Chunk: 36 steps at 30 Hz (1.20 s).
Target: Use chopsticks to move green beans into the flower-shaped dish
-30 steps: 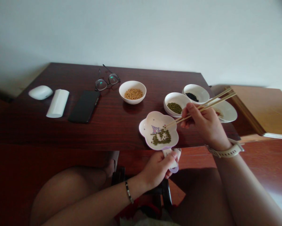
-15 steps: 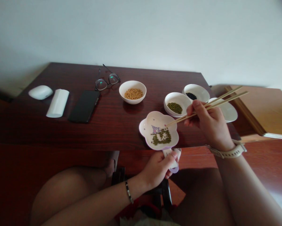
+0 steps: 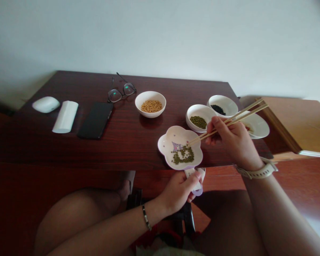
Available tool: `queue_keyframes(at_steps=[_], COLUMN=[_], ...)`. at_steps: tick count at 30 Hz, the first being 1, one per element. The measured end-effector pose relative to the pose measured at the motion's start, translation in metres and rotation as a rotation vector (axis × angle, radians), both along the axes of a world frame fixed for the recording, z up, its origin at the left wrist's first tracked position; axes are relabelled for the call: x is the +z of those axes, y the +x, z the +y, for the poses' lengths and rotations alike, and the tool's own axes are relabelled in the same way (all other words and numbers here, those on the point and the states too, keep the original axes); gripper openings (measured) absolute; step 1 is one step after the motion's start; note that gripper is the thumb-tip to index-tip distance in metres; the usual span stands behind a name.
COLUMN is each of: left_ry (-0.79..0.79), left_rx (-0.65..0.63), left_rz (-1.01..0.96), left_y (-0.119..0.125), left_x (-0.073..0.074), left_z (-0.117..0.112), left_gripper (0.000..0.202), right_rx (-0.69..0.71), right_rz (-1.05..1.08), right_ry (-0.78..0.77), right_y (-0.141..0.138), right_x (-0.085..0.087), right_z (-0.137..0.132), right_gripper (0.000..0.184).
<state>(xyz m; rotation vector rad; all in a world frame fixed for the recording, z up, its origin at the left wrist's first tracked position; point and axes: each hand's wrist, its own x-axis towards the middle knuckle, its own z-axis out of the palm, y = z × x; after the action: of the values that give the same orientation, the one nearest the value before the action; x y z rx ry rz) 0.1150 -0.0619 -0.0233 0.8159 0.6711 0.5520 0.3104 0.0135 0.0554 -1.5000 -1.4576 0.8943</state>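
Note:
My left hand (image 3: 182,190) is closed around the handle of a flower-shaped dish (image 3: 163,145), white with a lilac rim, at the table's front edge. Small green beans (image 3: 185,155) lie in the dish below a printed cartoon figure. My right hand (image 3: 231,138) grips a pair of chopsticks (image 3: 245,114), their tips inside the dish at the upper edge of the beans. Whether the tips pinch a bean is too small to tell. Just behind the dish stands a white bowl of green beans (image 3: 198,122), partly covered by my right fingers.
A bowl of black beans (image 3: 224,104) and another white bowl (image 3: 260,125) with a little reddish content stand at the right. Left of them are a bowl of yellow beans (image 3: 150,105), eyeglasses (image 3: 122,92), a black phone (image 3: 95,120), a white case (image 3: 65,116) and a white rounded object (image 3: 46,104).
My right hand has shifted slightly left, and the chopsticks slope more steeply, their tips a little lower against the beans. The dish and my left hand stay in place.

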Motion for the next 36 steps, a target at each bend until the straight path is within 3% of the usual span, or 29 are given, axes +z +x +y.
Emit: queue_keyframes(at_steps=[5, 8, 12, 16, 20, 23, 30, 36], left_ry=[-0.003, 0.001, 0.018, 0.019, 0.021, 0.021, 0.011, 0.015], left_rx=[-0.002, 0.001, -0.005, -0.006, -0.011, -0.013, -0.014, -0.011], left_rz=[0.003, 0.003, 0.004, 0.011, 0.016, 0.015, 0.014, 0.011], left_y=[-0.001, -0.001, -0.003, -0.004, -0.004, -0.004, -0.002, -0.001], left_x=[-0.002, -0.002, -0.001, -0.001, 0.0, 0.0, -0.002, 0.001], left_z=[-0.001, -0.001, -0.001, -0.001, -0.001, 0.0, -0.001, -0.001], left_gripper=[0.05, 0.05, 0.05, 0.05, 0.05, 0.049, 0.049, 0.05], right_rx=[-0.03, -0.114, -0.297, -0.451, -0.487, -0.445, -0.144, -0.055], right_rz=[0.008, 0.119, 0.311, 0.264, 0.205, 0.215, 0.057, -0.077], right_ry=[0.009, 0.031, 0.214, 0.446, 0.46, 0.413, 0.083, 0.078], right_y=[-0.001, 0.0, 0.006, 0.012, 0.009, 0.002, -0.003, -0.001], right_x=[0.001, 0.0, -0.003, -0.006, -0.004, 0.001, 0.004, 0.004], right_z=[-0.001, -0.001, 0.004, 0.01, 0.009, 0.005, -0.005, -0.004], right_gripper=[0.047, 0.044, 0.04, 0.037, 0.038, 0.04, 0.046, 0.049])
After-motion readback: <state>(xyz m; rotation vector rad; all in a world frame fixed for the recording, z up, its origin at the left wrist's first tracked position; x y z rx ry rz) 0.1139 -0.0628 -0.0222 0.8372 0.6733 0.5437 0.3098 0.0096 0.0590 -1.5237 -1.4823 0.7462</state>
